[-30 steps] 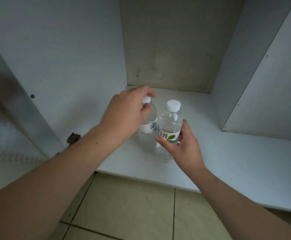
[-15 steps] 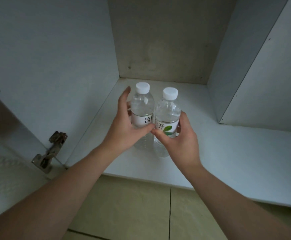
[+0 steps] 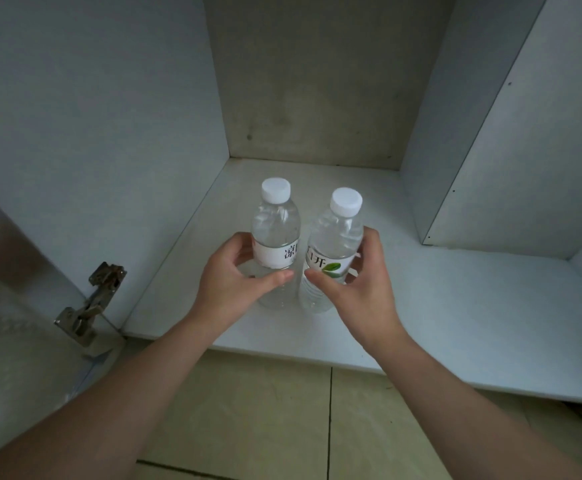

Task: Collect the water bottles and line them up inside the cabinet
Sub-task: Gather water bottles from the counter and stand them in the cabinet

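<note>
- Cabinet (image 3: pixel 165 98) fills the view, white inside, its floor panel (image 3: pixel 455 299) carrying both water bottles near the front edge of the left bay; a divider panel (image 3: pixel 431 116) stands to their right.
- Tiled floor (image 3: pixel 265 417) shows below the cabinet's front lip, between the two forearms.
- Metal door hinge (image 3: pixel 90 304) sits at lower left, well apart from the hands.
- Left hand (image 3: pixel 234 285) cups the left bottle (image 3: pixel 275 233) from the left side, thumb across the front below the label and fingers curled round behind, a loose half-closed grasp touching the plastic.
- Right hand (image 3: pixel 358 289) wraps the right bottle (image 3: pixel 338 237) the same way from the right, thumb lying under the green leaf on the label, fingers round the far side.
- Both bottles stand upright, clear, with white caps, side by side; whether their bodies touch cannot be told, though the caps are apart.
- Compared with half a second ago, the left hand sits lower on its bottle and the left thumb no longer crosses toward the right thumb; the two thumb tips now lie just beside each other with a small gap.
- Compared with a second ago, the left hand has left the cap of the left bottle and taken its body.
</note>
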